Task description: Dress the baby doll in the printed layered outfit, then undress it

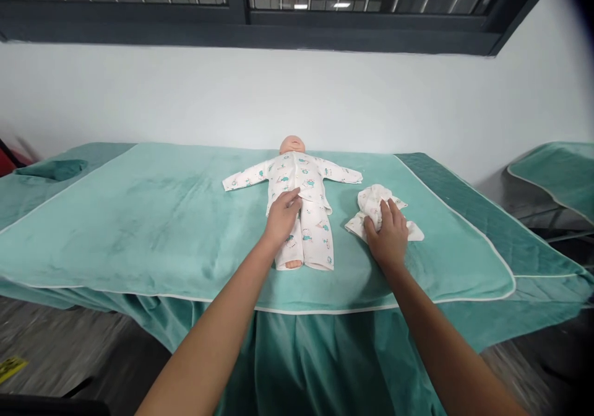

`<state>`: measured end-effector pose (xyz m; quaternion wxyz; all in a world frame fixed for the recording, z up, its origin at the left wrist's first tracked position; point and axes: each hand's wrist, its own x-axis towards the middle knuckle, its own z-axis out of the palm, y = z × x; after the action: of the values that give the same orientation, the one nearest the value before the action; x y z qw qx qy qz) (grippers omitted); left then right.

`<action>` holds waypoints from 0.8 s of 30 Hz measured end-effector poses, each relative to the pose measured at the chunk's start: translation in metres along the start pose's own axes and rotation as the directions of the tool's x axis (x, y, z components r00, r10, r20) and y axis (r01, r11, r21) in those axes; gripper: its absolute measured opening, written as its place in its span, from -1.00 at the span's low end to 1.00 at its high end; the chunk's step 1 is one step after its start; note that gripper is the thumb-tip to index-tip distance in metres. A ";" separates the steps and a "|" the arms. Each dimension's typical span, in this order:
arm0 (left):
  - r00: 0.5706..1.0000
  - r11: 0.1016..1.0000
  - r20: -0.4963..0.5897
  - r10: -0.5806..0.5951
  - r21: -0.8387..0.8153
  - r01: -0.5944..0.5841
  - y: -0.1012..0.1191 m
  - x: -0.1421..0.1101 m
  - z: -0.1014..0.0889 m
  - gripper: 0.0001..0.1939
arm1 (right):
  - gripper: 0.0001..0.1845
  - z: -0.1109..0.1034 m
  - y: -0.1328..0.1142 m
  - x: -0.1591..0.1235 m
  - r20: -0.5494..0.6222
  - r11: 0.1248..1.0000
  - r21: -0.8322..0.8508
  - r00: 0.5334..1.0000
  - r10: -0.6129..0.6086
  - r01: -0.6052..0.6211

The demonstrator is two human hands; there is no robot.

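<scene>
A baby doll (pixel 292 145) lies on its back on a teal towel (pixel 139 218), dressed in a white printed top (pixel 297 177) and matching trousers (pixel 315 236). My left hand (pixel 281 218) rests on the doll's waist, its fingers pinched on the hem of the top. My right hand (pixel 387 233) presses down on a crumpled white printed garment (pixel 374 202) that lies to the right of the doll, with fingers curled into the cloth.
The towel covers a padded table (pixel 464 199) with a darker green cover, set against a white wall. A folded green cloth (pixel 53 169) lies at the far left. Another towel-covered table (pixel 557 174) stands to the right.
</scene>
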<state>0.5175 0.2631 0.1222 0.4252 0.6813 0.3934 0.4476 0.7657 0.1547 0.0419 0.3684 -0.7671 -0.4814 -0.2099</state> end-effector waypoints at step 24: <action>0.987 0.971 0.039 0.158 0.174 -0.162 -0.035 0.187 -0.006 -0.66 | -0.66 0.149 -0.159 0.186 0.417 0.698 0.680 0.902 -0.115 -0.225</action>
<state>0.5604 0.4471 0.1429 0.3306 0.7513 0.3699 0.4352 0.7020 0.4201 0.1304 0.5275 -0.6047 -0.5695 0.1782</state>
